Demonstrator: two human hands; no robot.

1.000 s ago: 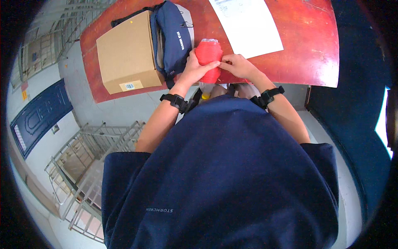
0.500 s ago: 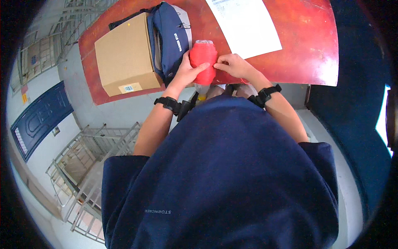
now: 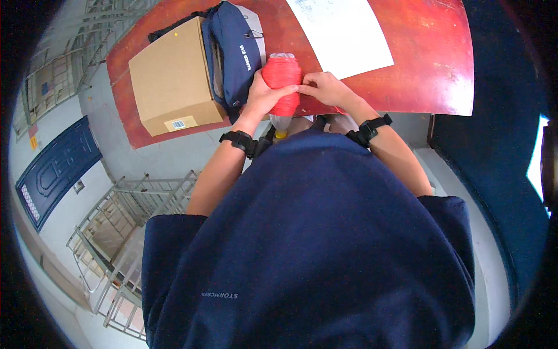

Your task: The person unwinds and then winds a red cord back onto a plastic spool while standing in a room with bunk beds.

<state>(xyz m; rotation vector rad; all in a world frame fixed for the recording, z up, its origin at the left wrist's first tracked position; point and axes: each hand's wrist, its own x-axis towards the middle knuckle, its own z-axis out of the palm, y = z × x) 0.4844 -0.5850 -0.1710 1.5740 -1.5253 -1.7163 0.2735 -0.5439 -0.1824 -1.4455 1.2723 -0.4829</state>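
A clear plastic bottle [image 3: 281, 122] lies with its neck and yellow cap [image 3: 281, 134] toward me at the table's near edge. Red cord [image 3: 283, 75] is wound in close turns around most of its body. My left hand [image 3: 263, 96] wraps the wound bottle from the left, its thumb laid across the turns. On the other side my right hand [image 3: 326, 88] has thumb and forefinger pinched together at the winding, touching or nearly touching the left thumb. A short stretch of loose red cord shows below the right hand; the pinched part is too small to make out clearly.
The red table [image 3: 433, 64] carries a cardboard box [image 3: 168, 75] and a dark blue bag [image 3: 232, 55] close to my left hand. A printed white sheet [image 3: 346, 35] lies beyond my right hand. Metal bed frames [image 3: 131, 232] and a blue door [image 3: 61, 168] are at the left.
My right fingertips have shifted slightly up along the winding, close to the left thumb. The left hand keeps its hold, and the view has shifted a little.
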